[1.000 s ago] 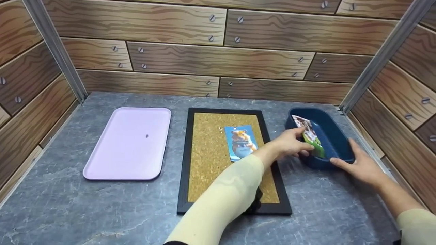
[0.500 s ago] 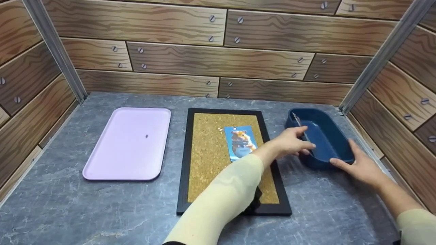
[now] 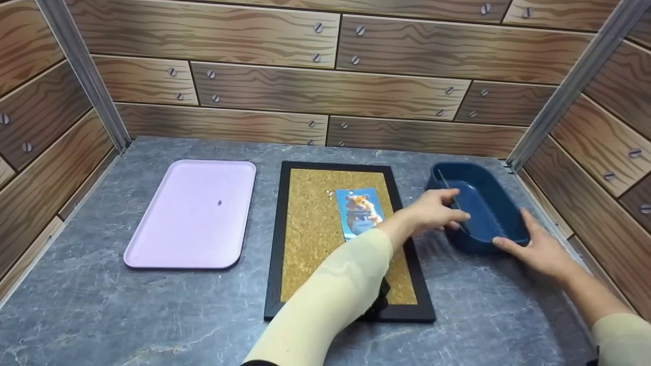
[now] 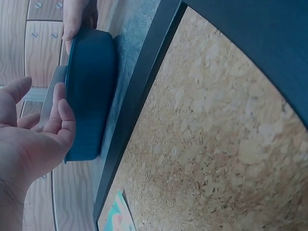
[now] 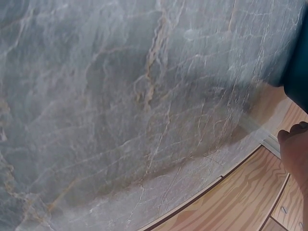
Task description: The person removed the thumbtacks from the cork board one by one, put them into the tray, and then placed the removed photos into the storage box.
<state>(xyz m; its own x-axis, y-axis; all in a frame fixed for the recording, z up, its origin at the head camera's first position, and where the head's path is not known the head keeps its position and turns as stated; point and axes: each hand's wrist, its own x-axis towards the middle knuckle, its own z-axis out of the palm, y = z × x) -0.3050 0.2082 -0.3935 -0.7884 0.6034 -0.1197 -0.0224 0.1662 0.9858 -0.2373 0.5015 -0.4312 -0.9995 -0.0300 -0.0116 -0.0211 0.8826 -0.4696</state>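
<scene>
A dark blue bin (image 3: 475,244) stands at the right of the table. Inside its left wall a thin flat printed packet (image 3: 444,179) stands nearly upright, seen edge-on. My left hand (image 3: 424,211) reaches over that wall and holds the packet; the left wrist view shows the packet's grey face (image 4: 49,98) between the fingers of the hand (image 4: 31,144). My right hand (image 3: 544,249) grips the bin's near right corner, thumb on the rim and fingers along the outer side. In the right wrist view only part of this hand (image 5: 296,151) shows, beside the bin (image 5: 298,72).
A cork board (image 3: 310,244) in a black frame lies mid-table under my left forearm. On it rests a blue hamster-picture packet (image 3: 358,208), partly covered by the arm. A lilac tray (image 3: 193,223) with a small dark speck lies left. Wood-patterned walls (image 3: 264,91) enclose the table.
The packet in my left hand has swung from showing its printed green-and-brown face to standing edge-on along the bin's left wall. Both hands stay in nearly the same place.
</scene>
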